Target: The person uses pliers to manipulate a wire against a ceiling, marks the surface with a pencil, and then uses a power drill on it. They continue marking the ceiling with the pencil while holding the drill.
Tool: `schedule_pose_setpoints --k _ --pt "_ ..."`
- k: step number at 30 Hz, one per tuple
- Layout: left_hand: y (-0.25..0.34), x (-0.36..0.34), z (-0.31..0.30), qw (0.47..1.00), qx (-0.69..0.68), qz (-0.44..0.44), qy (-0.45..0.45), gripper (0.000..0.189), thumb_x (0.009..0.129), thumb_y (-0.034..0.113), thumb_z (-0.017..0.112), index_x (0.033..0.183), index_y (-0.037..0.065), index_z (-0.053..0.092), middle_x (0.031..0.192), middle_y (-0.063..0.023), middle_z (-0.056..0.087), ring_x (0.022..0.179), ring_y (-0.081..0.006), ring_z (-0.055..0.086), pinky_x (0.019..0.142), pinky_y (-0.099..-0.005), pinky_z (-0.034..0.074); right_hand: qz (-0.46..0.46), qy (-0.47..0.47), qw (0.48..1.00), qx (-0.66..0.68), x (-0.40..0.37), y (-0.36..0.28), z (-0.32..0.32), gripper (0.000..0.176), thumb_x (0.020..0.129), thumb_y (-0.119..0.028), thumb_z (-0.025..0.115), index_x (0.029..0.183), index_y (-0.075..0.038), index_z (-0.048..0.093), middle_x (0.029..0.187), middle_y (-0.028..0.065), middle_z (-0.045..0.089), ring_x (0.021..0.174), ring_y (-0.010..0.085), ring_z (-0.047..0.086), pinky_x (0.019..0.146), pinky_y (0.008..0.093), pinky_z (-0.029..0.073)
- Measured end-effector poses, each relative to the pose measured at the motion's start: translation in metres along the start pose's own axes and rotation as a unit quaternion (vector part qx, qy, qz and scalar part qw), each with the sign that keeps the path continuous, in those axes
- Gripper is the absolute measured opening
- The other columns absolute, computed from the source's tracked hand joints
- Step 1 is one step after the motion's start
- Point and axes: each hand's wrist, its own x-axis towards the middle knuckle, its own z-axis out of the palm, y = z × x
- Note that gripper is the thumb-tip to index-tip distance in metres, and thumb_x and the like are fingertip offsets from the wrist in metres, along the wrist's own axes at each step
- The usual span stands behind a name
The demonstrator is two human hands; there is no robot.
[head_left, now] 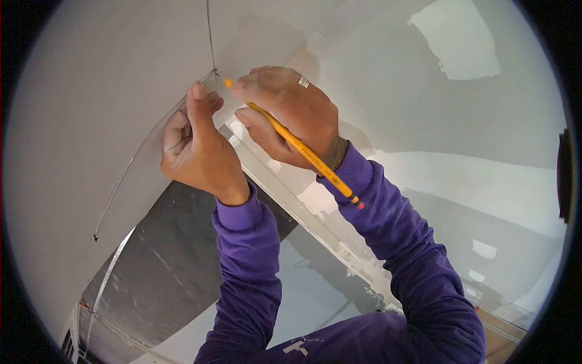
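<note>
the pale wall fills the view from 9 to 12 o'clock; below it, toward 7 o'clock, a dark board sits beside a metal strip; 2 purple sleeves reach up from 6 o'clock. the left hand is curled nearly closed against the wall, thumb raised toward 12 o'clock beside a thin dark line; whether it pinches anything i cannot tell. the right hand, at 2 o'clock from the left, is closed around a yellow pencil, with a ring on 1 finger; the pencil's tip touches the wall where the line bends, at 1 o'clock of the thumb. marking at that bend looks like the step in hand; the next move calls for a steady left hand and a light, controlled stroke.
</note>
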Motion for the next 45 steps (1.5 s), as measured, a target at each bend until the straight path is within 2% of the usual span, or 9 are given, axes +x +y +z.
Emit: schedule_pose_setpoints --k 2,22,31,34,37,38,40,43,45 --pt "-0.002 0.000 0.000 1.000 -0.005 -0.003 0.000 0.023 0.087 0.012 0.076 0.075 -0.006 0.068 0.070 -0.0122 0.070 0.063 -0.0153 0.066 0.064 -0.0272 0.053 -0.024 0.019 1.000 -0.002 -0.003 0.006 0.005 0.037 0.070 0.000 0.078 0.105 -0.001 0.065 0.092 0.0132 0.069 0.084 0.0303 0.069 0.079 0.0415 0.059" --pt "-0.003 0.000 0.000 1.000 -0.026 -0.007 -0.006 0.022 0.087 0.012 0.076 0.079 -0.007 0.069 0.073 -0.0143 0.071 0.064 -0.0165 0.067 0.064 -0.0261 0.053 -0.096 0.021 0.990 -0.098 -0.015 0.016 0.027 0.041 0.072 -0.003 0.076 0.111 0.003 0.064 0.107 0.0189 0.067 0.095 0.0329 0.068 0.091 0.0456 0.058" --pt "0.000 0.000 -0.007 0.999 -0.015 -0.015 -0.030 0.013 0.086 0.002 0.075 0.081 -0.009 0.069 0.075 -0.0145 0.071 0.065 -0.0149 0.067 0.061 -0.0230 0.052 -0.092 0.033 0.987 -0.127 -0.011 0.011 0.030 0.038 0.073 -0.005 0.077 0.109 0.002 0.065 0.105 0.0172 0.068 0.094 0.0304 0.070 0.090 0.0435 0.058" --pt "0.003 -0.002 -0.031 0.994 0.083 -0.002 -0.067 0.011 0.088 0.000 0.071 0.083 -0.009 0.068 0.075 -0.0157 0.071 0.067 -0.0157 0.067 0.062 -0.0244 0.053 -0.100 0.054 0.985 -0.131 -0.007 0.014 0.032 0.035 0.072 -0.003 0.076 0.105 0.001 0.065 0.101 0.0154 0.069 0.092 0.0292 0.070 0.087 0.0415 0.059" --pt "0.003 -0.020 -0.069 0.986 0.114 0.070 -0.095 0.021 0.093 0.011 0.065 0.080 -0.006 0.069 0.075 -0.0148 0.071 0.067 -0.0178 0.066 0.070 -0.0300 0.054 -0.095 0.091 0.983 -0.132 -0.005 0.013 0.036 0.031 0.069 0.003 0.075 0.099 -0.002 0.067 0.094 0.0125 0.071 0.087 0.0275 0.071 0.081 0.0357 0.060" --pt "0.001 -0.024 -0.086 0.982 0.116 0.089 -0.122 0.016 0.092 0.006 0.065 0.083 -0.006 0.068 0.074 -0.0160 0.071 0.068 -0.0180 0.067 0.069 -0.0304 0.055 -0.090 0.105 0.982 -0.132 -0.003 0.012 0.036 0.030 0.068 0.006 0.074 0.096 -0.003 0.068 0.091 0.0114 0.072 0.085 0.0268 0.072 0.079 0.0332 0.060" --pt "-0.006 -0.031 -0.124 0.969 0.118 0.126 -0.174 0.006 0.089 -0.002 0.065 0.087 -0.008 0.065 0.074 -0.0184 0.070 0.068 -0.0183 0.069 0.066 -0.0312 0.057 -0.105 0.106 0.979 -0.137 -0.003 0.015 0.037 0.033 0.068 0.005 0.074 0.098 -0.002 0.066 0.090 0.0116 0.070 0.084 0.0275 0.070 0.077 0.0354 0.060" --pt "-0.022 -0.045 -0.174 0.955 0.132 0.158 -0.214 0.007 0.090 0.002 0.065 0.087 -0.004 0.066 0.075 -0.0174 0.071 0.067 -0.0190 0.070 0.066 -0.0324 0.057 -0.097 0.130 0.979 -0.126 -0.004 0.014 0.042 0.030 0.067 0.005 0.073 0.095 -0.003 0.067 0.091 0.0110 0.071 0.083 0.0262 0.071 0.075 0.0325 0.059" --pt "-0.033 -0.052 -0.206 0.950 0.167 0.128 -0.230 0.007 0.091 0.004 0.065 0.087 -0.002 0.066 0.075 -0.0155 0.072 0.065 -0.0187 0.070 0.063 -0.0310 0.056 -0.089 0.143 0.977 -0.129 -0.006 0.014 0.046 0.028 0.067 0.006 0.072 0.094 -0.005 0.069 0.092 0.0101 0.073 0.083 0.0251 0.071 0.074 0.0302 0.058"
